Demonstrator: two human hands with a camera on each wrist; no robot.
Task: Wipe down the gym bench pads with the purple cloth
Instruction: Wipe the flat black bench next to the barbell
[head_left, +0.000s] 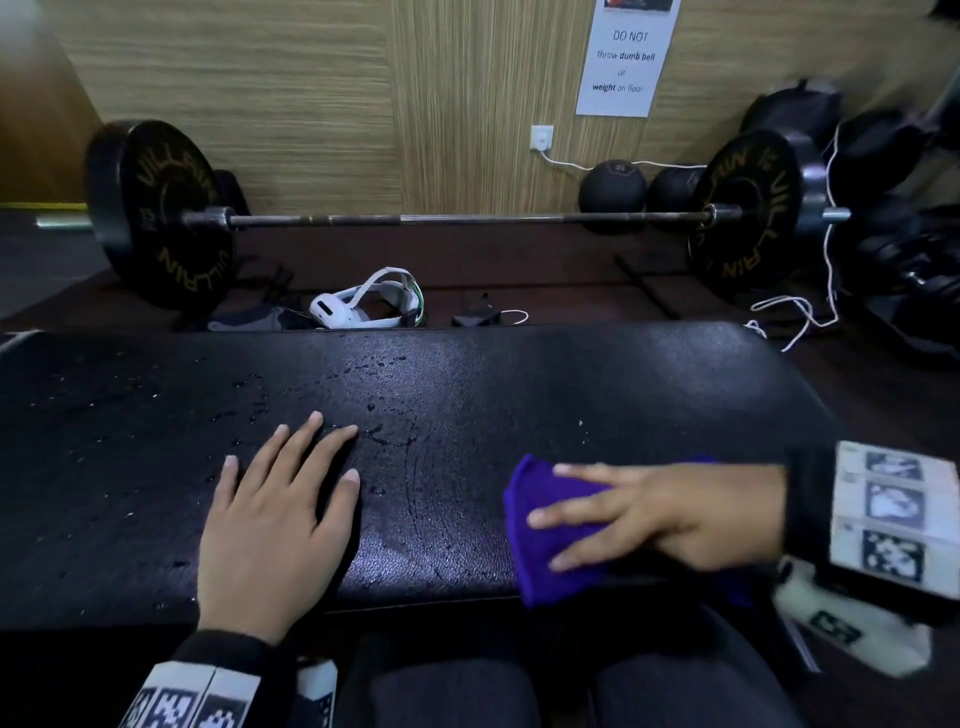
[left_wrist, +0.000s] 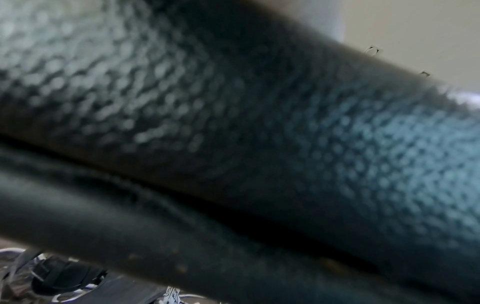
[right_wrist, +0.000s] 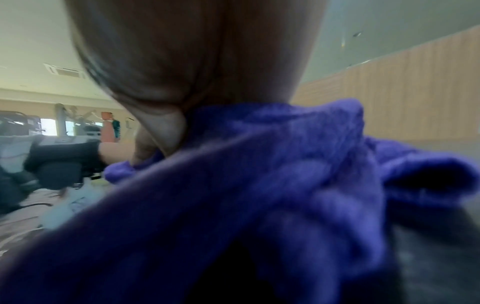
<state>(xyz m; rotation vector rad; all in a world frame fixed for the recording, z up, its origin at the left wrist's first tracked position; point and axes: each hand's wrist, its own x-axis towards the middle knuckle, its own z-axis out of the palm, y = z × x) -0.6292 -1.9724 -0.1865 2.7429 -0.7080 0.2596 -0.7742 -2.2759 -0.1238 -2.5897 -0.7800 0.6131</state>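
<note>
A black padded gym bench stretches across the head view, speckled with water droplets on its left and middle. My left hand lies flat on the pad with fingers spread, holding nothing. On the pad's right side my right hand presses the folded purple cloth down with straight fingers. The right wrist view is filled by the purple cloth bunched under my palm. Only the blurred pad edge shows in the left wrist view.
Behind the bench a loaded barbell lies on the floor by the wood wall. A white headset and a charger sit just past the bench's far edge. Medicine balls and dumbbells crowd the right.
</note>
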